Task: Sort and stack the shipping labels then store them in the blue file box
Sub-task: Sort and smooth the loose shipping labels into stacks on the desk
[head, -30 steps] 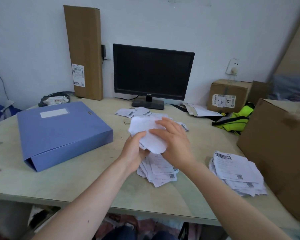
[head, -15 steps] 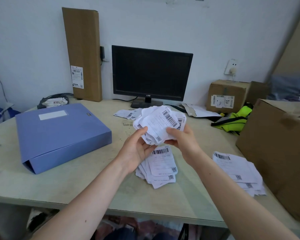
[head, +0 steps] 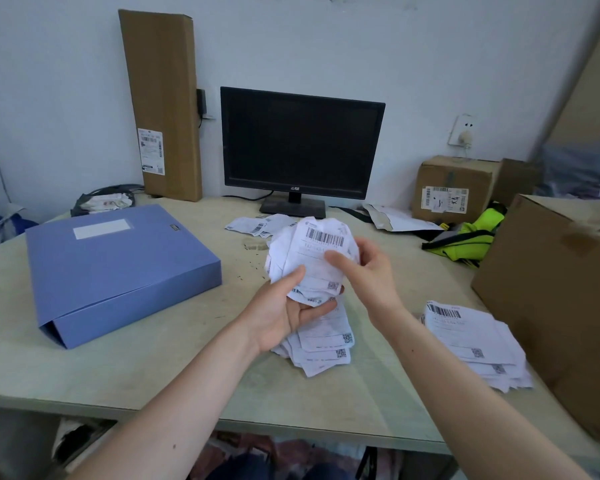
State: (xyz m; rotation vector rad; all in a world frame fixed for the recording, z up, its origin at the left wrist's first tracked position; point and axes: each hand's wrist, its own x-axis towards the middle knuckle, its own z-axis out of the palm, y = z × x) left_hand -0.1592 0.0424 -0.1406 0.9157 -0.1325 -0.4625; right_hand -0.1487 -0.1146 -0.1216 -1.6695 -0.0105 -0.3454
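Both hands up over the centre of the pale wooden desk (head: 125,375), sharing one crumpled handful of white paper shipping labels (head: 312,258). Left hand (head: 284,310) cups it from below, palm up, thumb pressed on the front sheet. Right hand (head: 368,271) pinches the right edge, thumb on front, fingers behind. Top sheet faces the camera: barcode across the top, QR code low right, creased and curled (text too small to read).

Directly under the hands, a fanned stack of flat white labels (head: 326,344) lies on the desk. Second loose stack of white labels (head: 475,344) at 3 o'clock from it, near the large brown cardboard carton (head: 555,299). A few stray labels (head: 257,225) at 12 o'clock, before the black monitor (head: 302,147).

Closed blue plastic file box (head: 115,268) lies flat at 9 o'clock, apart from every label.
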